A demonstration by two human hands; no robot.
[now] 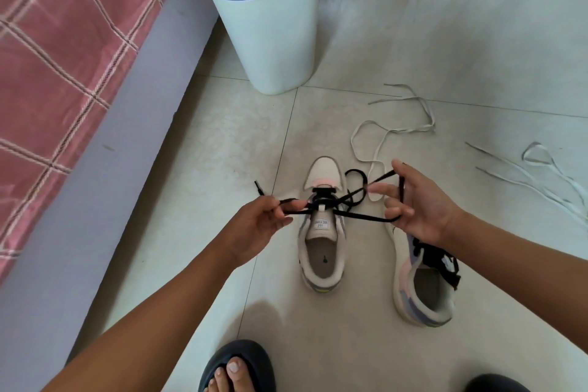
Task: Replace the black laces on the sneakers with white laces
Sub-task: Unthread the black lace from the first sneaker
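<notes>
Black lace (356,197) runs taut between both hands, still threaded through the lowest eyelets of the near sneaker (322,232), which stands upright on the floor directly below and between the two grips. The left hand (254,226) pinches one end of the lace between thumb and curled fingers, the tip poking out beyond it. The right hand (416,204) has its fingers hooked through loops of the same lace, thumb raised. Under the right wrist lies the second sneaker (420,283), tipped on its side; its toe is hidden by the hand, and how its own black lace is threaded is hard to make out. Beyond the right hand, white laces (394,130) sprawl loose on the pale tiled floor (222,143), a second tangle further right partly cut off by the frame edge. A white bin (270,32) with a blue liner stands beyond the hands, a pink checked bedcover (63,41) left of the left hand, and dark sandals (237,363) at the bottom edge
</notes>
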